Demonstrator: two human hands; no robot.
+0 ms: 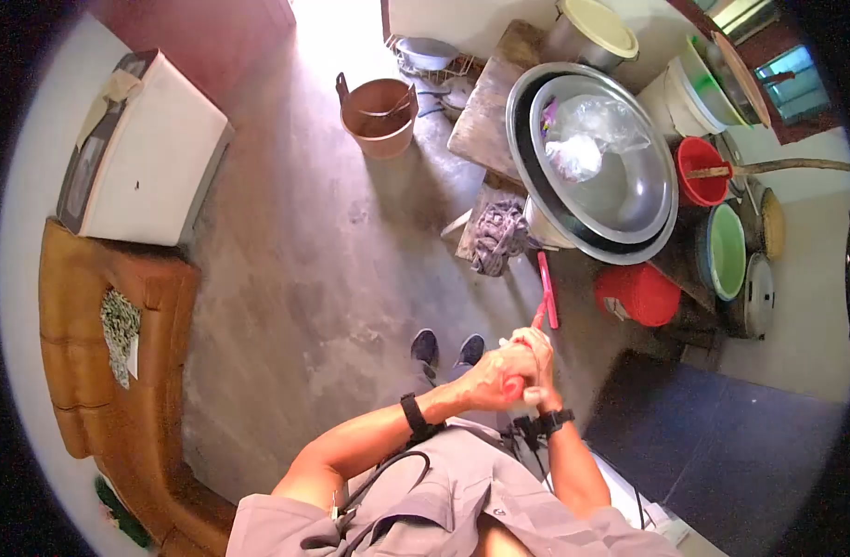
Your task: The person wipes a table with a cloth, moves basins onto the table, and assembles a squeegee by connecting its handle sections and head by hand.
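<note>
Both of my hands are closed round the red handle of a pink T-shaped floor squeegee [548,290], in front of my waist. My left hand [488,379] wraps the handle near its rounded red end. My right hand [539,349] is against the left one, its fingers curled over the same handle. The handle points away from me, and the narrow pink head is beyond my hands, near the floor by the table. Whether the head touches the floor I cannot tell. Fingers of the two hands overlap and partly hide each other.
A large metal basin [620,200] holding plastic bags rests on a wooden table [485,130]. A crumpled grey cloth [499,237] hangs beside it. Nearby are a red bucket [640,295] and green basin [727,251]. A brown bucket [380,125] stands ahead; a brown sofa [82,371] is left.
</note>
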